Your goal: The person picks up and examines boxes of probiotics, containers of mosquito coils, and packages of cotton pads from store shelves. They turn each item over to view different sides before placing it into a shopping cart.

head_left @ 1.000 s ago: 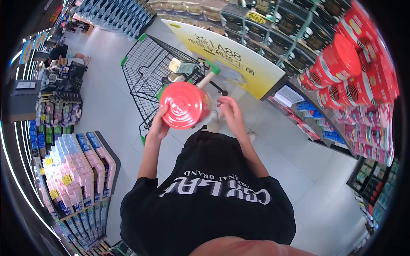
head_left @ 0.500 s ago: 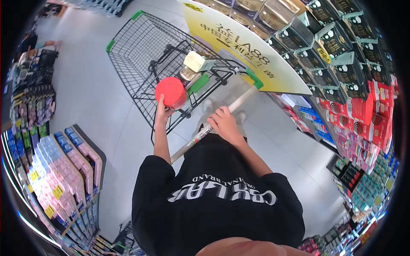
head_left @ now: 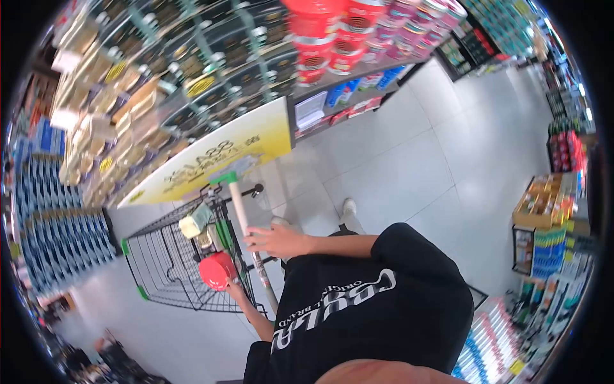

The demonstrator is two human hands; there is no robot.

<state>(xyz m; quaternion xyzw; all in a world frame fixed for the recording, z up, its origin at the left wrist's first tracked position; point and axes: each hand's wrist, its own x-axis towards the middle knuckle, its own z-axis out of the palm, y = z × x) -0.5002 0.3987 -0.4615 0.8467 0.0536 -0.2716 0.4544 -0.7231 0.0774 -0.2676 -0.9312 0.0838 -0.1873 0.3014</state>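
Observation:
Low on the left, my left hand (head_left: 233, 285) is closed at the side of a round tub with a red lid (head_left: 216, 269), held over the near end of the shopping cart (head_left: 167, 253). My right hand (head_left: 276, 240) curls over the cart's pale push handle (head_left: 240, 208), which has a green end. Beyond the tub, a pale yellow pack (head_left: 192, 225) and a smaller pack beside it sit at the handle end of the cart. The tub's body is mostly hidden under its lid.
A yellow and white sign board (head_left: 272, 131) stands along the shelf, close to the cart. Above it are dark boxes (head_left: 192, 61) and red tubs (head_left: 348, 35) in rows. Blue-grey stacked goods (head_left: 70, 240) stand at far left. Tiled floor (head_left: 396, 166) stretches right.
My view has swung to the right, so the shelf and sign now lie at upper left and the cart lower left. Both hands keep their hold on the tub and handle.

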